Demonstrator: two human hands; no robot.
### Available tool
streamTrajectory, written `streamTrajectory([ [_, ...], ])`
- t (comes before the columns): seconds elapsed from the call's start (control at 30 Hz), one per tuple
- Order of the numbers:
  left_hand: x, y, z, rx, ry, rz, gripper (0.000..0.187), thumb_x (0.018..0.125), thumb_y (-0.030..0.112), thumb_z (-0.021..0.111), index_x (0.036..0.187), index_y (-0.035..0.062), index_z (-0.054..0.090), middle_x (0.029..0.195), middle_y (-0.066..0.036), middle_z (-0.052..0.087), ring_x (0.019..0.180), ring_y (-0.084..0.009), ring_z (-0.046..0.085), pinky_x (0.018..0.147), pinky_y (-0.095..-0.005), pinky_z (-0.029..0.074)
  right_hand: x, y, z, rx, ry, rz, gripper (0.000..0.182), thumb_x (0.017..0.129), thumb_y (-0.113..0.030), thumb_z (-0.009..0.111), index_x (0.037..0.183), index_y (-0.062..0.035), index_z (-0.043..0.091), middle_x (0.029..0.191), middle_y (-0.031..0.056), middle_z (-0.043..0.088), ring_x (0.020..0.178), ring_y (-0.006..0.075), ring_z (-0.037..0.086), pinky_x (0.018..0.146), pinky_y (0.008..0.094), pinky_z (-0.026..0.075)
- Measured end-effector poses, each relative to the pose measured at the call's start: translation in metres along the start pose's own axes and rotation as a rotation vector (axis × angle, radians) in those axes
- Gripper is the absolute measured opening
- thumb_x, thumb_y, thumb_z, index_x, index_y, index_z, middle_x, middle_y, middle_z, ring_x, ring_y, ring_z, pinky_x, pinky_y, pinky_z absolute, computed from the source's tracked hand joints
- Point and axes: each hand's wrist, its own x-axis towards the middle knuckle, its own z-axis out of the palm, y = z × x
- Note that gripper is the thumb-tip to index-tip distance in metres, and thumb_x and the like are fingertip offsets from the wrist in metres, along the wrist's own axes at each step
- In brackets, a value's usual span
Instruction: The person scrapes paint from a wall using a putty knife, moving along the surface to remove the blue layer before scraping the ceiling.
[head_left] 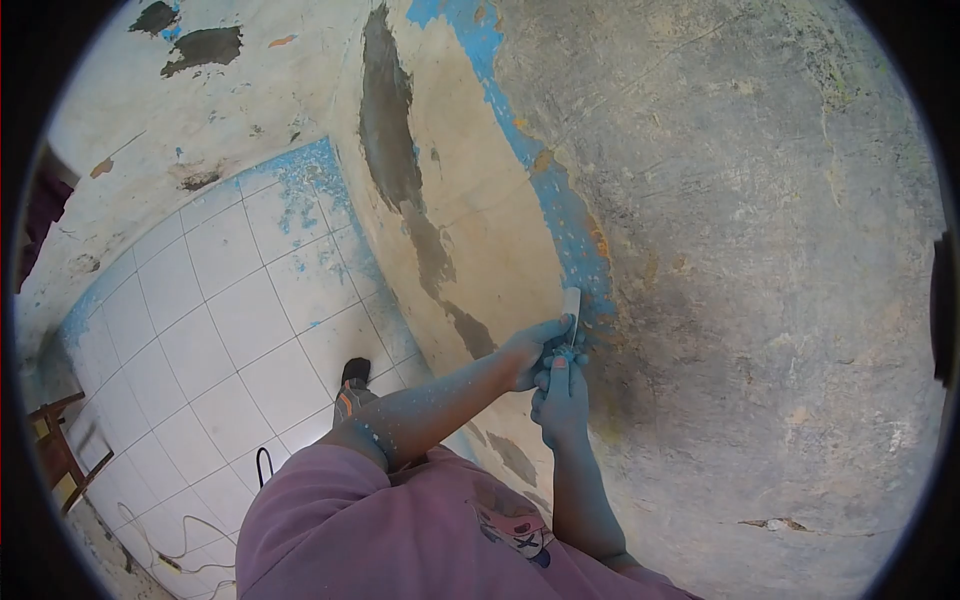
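A scraper with a pale flat blade (572, 302) points up against the wall, close to a strip of blue paint (585, 250). My left hand (532, 350) is closed around it, the thumb lying along the blade's lower part. Just below, my right hand (562, 398) is closed too, its thumb pressed near the base of the scraper; the handle is hidden by the fingers. Bluish dust coats both hands and forearms, and small paint flakes cling to the fingers.
The wall has bare grey plaster (740, 250) on the right and cream paint (480, 170) with dark patches on the left. White floor tiles (230, 300) carry blue dust and flakes. A wooden chair (62, 455) and a cable (165, 545) are at lower left.
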Motion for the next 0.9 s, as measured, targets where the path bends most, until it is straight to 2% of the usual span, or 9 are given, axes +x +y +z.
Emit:
streamTrajectory([
  [0.13,0.000,-0.010,0.000,0.065,0.016,0.006,0.028,0.093,0.034,0.047,0.103,0.0087,0.053,0.083,-0.005,0.055,0.083,-0.0209,0.057,0.072,-0.0340,0.048,-0.010,0.009,-0.001,-0.030,0.046,-0.054,0.021,0.096,-0.032,0.038,0.096,-0.0118,0.044,0.065,-0.0023,0.042,0.040,0.0048,0.034,0.033,0.0214,0.026],
  [0.2,0.002,-0.014,0.001,0.004,0.068,0.025,0.035,0.091,0.041,0.048,0.102,0.0085,0.054,0.085,-0.010,0.060,0.071,-0.0188,0.061,0.054,-0.0279,0.051,-0.008,0.008,0.001,-0.034,0.064,-0.033,0.020,0.096,-0.031,0.038,0.096,-0.0115,0.044,0.065,-0.0021,0.042,0.040,0.0049,0.035,0.033,0.0215,0.026],
  [0.27,0.007,-0.006,-0.011,-0.021,0.011,0.002,0.032,0.090,0.039,0.050,0.102,0.0096,0.055,0.086,-0.009,0.060,0.073,-0.0190,0.062,0.055,-0.0287,0.051,0.000,0.011,0.003,-0.074,0.034,-0.116,0.020,0.097,-0.030,0.037,0.097,-0.0111,0.043,0.066,-0.0021,0.042,0.040,0.0049,0.034,0.033,0.0214,0.026],
  [0.4,0.009,0.001,-0.018,-0.063,-0.064,-0.047,0.027,0.090,0.036,0.052,0.103,0.0117,0.055,0.089,-0.005,0.060,0.080,-0.0201,0.062,0.061,-0.0322,0.052,0.004,0.012,0.008,-0.047,0.055,-0.097,0.020,0.096,-0.029,0.036,0.097,-0.0108,0.043,0.066,-0.0021,0.042,0.039,0.0046,0.033,0.033,0.0210,0.026],
  [0.5,0.003,-0.009,-0.006,0.041,0.056,-0.020,0.028,0.090,0.036,0.052,0.103,0.0117,0.055,0.091,-0.005,0.060,0.080,-0.0199,0.062,0.062,-0.0326,0.052,-0.004,0.019,0.002,-0.087,0.052,-0.130,0.020,0.096,-0.030,0.037,0.096,-0.0107,0.043,0.065,-0.0021,0.042,0.039,0.0045,0.033,0.033,0.0209,0.026],
  [0.6,0.002,-0.009,-0.006,0.009,0.023,0.028,0.028,0.090,0.036,0.052,0.104,0.0119,0.055,0.092,-0.006,0.060,0.081,-0.0201,0.062,0.062,-0.0324,0.052,0.000,0.023,0.000,-0.129,0.100,-0.182,0.020,0.096,-0.030,0.037,0.096,-0.0107,0.043,0.064,-0.0023,0.041,0.040,0.0041,0.034,0.033,0.0209,0.025],
  [0.77,0.006,0.013,-0.009,0.038,-0.008,-0.020,0.027,0.091,0.035,0.051,0.103,0.0111,0.055,0.093,-0.006,0.060,0.081,-0.0207,0.062,0.063,-0.0332,0.052,0.008,0.008,0.008,-0.071,0.041,-0.121,0.021,0.096,-0.031,0.037,0.096,-0.0108,0.042,0.064,-0.0024,0.041,0.040,0.0041,0.035,0.033,0.0213,0.027],
  [0.9,0.000,-0.004,-0.002,0.044,0.055,0.034,0.029,0.091,0.036,0.050,0.106,0.0119,0.053,0.089,-0.008,0.060,0.074,-0.0205,0.062,0.056,-0.0311,0.051,0.000,0.022,0.005,-0.134,0.084,-0.179,0.021,0.096,-0.032,0.038,0.096,-0.0110,0.043,0.064,-0.0025,0.041,0.040,0.0044,0.035,0.034,0.0213,0.027],
])
